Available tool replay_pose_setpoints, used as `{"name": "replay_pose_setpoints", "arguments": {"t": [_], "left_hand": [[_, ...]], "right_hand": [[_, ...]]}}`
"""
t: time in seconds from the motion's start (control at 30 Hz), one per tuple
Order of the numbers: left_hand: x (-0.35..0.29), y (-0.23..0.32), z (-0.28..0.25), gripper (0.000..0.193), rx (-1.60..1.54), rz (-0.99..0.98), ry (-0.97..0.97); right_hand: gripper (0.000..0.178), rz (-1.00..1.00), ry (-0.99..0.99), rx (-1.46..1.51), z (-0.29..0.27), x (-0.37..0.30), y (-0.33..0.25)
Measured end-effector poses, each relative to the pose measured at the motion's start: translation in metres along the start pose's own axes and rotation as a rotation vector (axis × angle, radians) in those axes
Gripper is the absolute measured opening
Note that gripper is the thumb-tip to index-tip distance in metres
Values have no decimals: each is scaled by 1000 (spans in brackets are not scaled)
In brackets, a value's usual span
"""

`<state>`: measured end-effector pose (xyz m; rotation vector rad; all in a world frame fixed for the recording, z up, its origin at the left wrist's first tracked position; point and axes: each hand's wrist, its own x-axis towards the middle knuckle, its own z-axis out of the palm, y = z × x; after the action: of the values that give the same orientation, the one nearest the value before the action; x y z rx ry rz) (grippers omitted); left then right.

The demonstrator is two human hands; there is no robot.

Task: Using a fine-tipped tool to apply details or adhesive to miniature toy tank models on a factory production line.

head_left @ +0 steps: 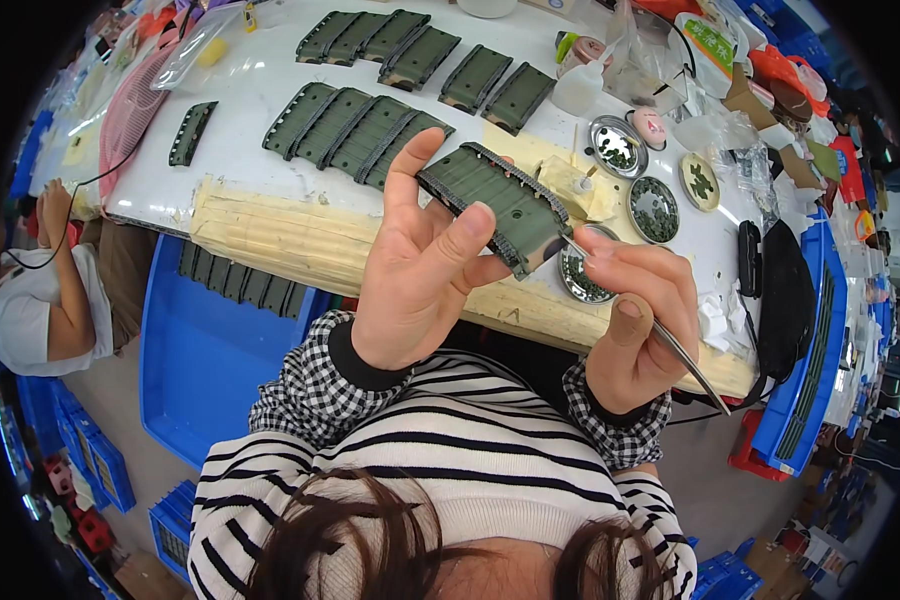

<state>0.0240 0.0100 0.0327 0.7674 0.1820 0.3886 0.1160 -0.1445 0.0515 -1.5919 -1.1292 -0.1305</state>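
My left hand (410,270) grips a dark green curved plastic panel (505,205) with brown camouflage patches and rows of small studs along its ridged edges. Its thumb lies over the panel's near side and the index finger sticks up. My right hand (640,320) is closed around slim metal tweezers (682,358). Their tip meets the panel's right edge, where a tiny part, if any, is too small to make out. Just beyond lie round dishes of small dark green pieces (654,209), and a dish (582,275) is partly hidden behind the panel and my right hand.
More green panels (345,125) lie in rows on the white table, with a narrow one (192,133) at left. Yellowish tape (270,235) covers the front edge. A blue bin (185,340) holding panels stands below left. A co-worker's arm (65,265) shows at far left.
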Motion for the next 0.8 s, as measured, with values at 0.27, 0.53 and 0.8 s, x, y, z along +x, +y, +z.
{"name": "replay_pose_setpoints", "arguments": {"t": [0.27, 0.53, 0.8], "left_hand": [[-1, 0, -2, 53, -44, -58, 23], [0, -1, -6, 52, -46, -55, 4], [15, 4, -6, 42, -341, -144, 34]], "right_hand": [[13, -9, 20, 5, 5, -3, 1], [13, -24, 16, -4, 6, -5, 5], [44, -105, 240, 153, 8, 1, 9]]}}
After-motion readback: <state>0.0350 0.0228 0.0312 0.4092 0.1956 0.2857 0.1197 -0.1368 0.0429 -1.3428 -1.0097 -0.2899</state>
